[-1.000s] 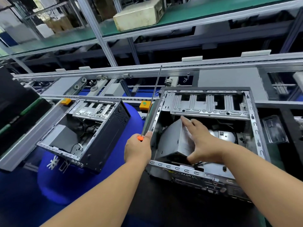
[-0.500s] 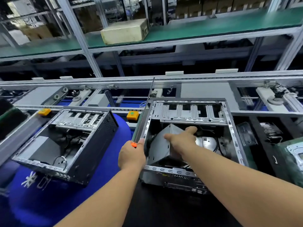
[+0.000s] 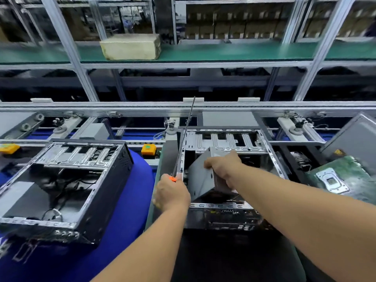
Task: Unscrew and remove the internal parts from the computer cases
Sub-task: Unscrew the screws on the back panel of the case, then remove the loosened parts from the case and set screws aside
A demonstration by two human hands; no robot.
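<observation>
Two open computer cases lie on the bench. Straight ahead is the right case, its drive cage at the far side. My right hand grips the top edge of a grey metal box, tilted up inside that case. At the case's left wall, my left hand holds a long screwdriver by its orange handle, with the shaft pointing up and away. The left case, black-walled, sits on a blue cloth with loose cables inside.
A green circuit board with a metal socket frame lies at the right, with a grey panel behind it. Orange blocks sit on the conveyor rail. On the green shelf above there is a beige box.
My right hand went from lying flat on the grey box to gripping its top edge, and the box tilted higher. The view has lifted towards the shelves. My left hand kept the screwdriver.
</observation>
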